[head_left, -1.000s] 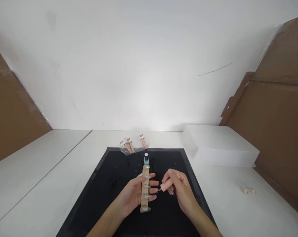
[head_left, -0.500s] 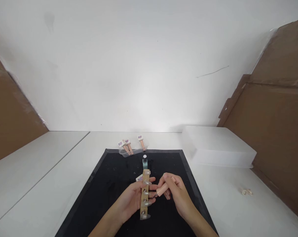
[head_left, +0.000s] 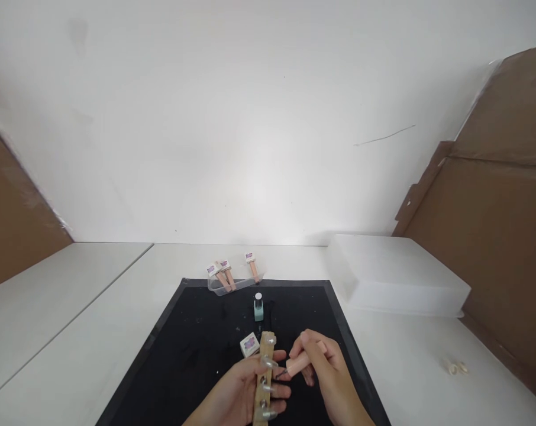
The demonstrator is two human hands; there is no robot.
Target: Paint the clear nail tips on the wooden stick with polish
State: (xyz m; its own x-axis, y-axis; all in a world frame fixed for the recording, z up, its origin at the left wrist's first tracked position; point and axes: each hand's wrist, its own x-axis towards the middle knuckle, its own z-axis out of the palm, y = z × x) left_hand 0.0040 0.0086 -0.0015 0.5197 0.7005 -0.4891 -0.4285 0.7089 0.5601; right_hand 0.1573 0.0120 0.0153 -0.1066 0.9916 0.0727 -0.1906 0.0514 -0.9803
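A narrow wooden strip [head_left: 264, 376] carrying several clear nail tips [head_left: 268, 362] is held upright in the picture by my left hand [head_left: 241, 387], whose fingers reach behind it. My right hand [head_left: 323, 370] grips a pink brush handle [head_left: 300, 362]; its dark brush tip [head_left: 281, 374] points left, close beside the strip and over my left fingers. Whether the brush touches a nail tip is too small to tell. Just beyond my left hand lies a small white box-like piece with a purple label [head_left: 249, 344]. A teal bottle with a black and white cap [head_left: 258, 309] stands behind the strip.
A clear tray [head_left: 218, 291] at the mat's far edge holds several pink-handled items with white labelled tops [head_left: 226, 265]. Under the hands is a black mat [head_left: 183, 337]. A white box [head_left: 401, 275] stands at the right, with small beige rings [head_left: 453, 369] nearer. Brown cardboard [head_left: 494, 236] borders the right.
The strip and both hands appear lower in the picture, nearer to me. The teal bottle and the white labelled piece are less covered now. The whole view has shifted slightly.
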